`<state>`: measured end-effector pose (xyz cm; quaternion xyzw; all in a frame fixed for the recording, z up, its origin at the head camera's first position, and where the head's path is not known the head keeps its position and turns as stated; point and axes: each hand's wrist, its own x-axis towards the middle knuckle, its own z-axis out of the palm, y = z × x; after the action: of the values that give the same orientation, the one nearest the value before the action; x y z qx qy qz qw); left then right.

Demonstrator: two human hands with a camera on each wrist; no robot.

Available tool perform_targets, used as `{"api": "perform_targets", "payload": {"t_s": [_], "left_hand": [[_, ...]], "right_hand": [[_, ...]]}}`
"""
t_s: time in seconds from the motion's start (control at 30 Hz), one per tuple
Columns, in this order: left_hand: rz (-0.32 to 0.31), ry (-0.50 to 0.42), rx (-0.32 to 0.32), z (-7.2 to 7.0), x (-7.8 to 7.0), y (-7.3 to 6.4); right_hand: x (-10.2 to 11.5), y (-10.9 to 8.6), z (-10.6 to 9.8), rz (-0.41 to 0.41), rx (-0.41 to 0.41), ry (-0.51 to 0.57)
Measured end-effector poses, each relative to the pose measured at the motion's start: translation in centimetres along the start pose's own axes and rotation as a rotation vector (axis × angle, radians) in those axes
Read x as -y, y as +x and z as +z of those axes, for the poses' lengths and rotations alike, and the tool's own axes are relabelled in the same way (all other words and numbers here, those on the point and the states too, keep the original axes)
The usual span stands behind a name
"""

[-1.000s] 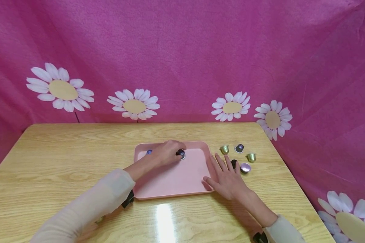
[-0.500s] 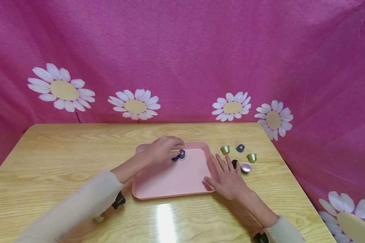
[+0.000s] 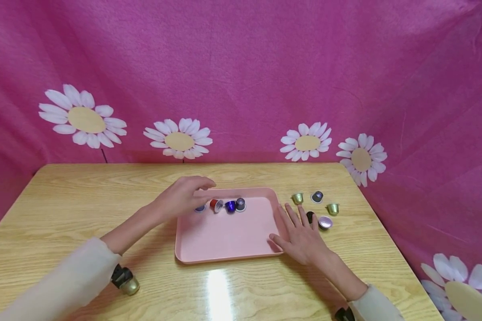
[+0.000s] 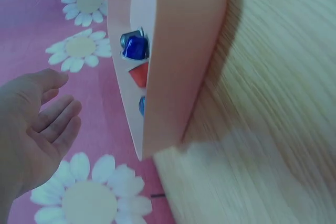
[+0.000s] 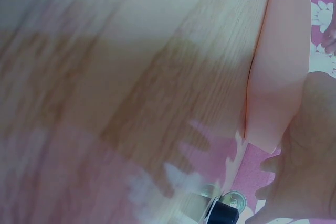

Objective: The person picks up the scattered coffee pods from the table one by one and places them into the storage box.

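My left hand (image 3: 176, 196) hovers over the back left of the pink tray (image 3: 229, 238), fingers apart, holding nothing. In a row along the tray's back are a dark purple coffee capsule (image 3: 240, 203), a shiny blue capsule (image 3: 230, 207), a red capsule (image 3: 213, 204) and another blue capsule (image 3: 200, 208), partly behind the hand. In the left wrist view, the red capsule (image 4: 139, 75) shows over the tray wall. My right hand (image 3: 303, 240) lies with fingers spread at the tray's right rim, its fingertips close to a black capsule (image 3: 310, 216), which they partly hide.
Right of the tray stand two gold-green capsules (image 3: 297, 199) (image 3: 333, 208), a dark purple capsule (image 3: 317, 196) and a lilac-lidded capsule (image 3: 325, 222). Another gold capsule (image 3: 131, 287) is on the wooden table (image 3: 72, 209) by my left sleeve. A pink daisy-print cloth (image 3: 241, 80) hangs behind.
My left hand has come off the dark purple capsule and drawn back leftward, uncovering the shiny blue and red capsules beside it. My right hand has stayed in place.
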<state>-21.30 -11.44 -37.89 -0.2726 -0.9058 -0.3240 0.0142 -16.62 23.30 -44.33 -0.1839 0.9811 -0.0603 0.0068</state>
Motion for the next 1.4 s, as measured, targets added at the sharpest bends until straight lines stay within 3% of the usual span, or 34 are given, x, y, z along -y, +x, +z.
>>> {"api": "perform_targets", "payload": {"t_s": [0.13, 0.37, 0.73, 1.03, 1.2, 1.4], "left_hand": [[-0.051, -0.01, -0.001, -1.1, 0.5, -1.5], [-0.075, -0.047, -0.004, -2.4, 1.7, -4.7], [-0.128, -0.12, 0.095, -3.6, 2.4, -11.0], [-0.099, -0.137, 0.179, -3.2, 3.1, -15.5], [-0.122, -0.158, 0.265, -2.9, 3.3, -16.9], [-0.114, -0.151, 0.289, -2.6, 3.5, -18.2]], "right_hand": [[0.0, 0.0, 0.0, -0.004, -0.002, -0.002], [-0.1, 0.0, 0.1, -0.008, -0.006, -0.011], [0.0, 0.0, -0.1, -0.008, 0.0, -0.009], [0.0, -0.1, 0.0, -0.008, -0.001, -0.006], [0.0, -0.1, 0.0, -0.003, -0.004, -0.002], [0.1, 0.0, 0.0, -0.008, -0.018, 0.001]]}}
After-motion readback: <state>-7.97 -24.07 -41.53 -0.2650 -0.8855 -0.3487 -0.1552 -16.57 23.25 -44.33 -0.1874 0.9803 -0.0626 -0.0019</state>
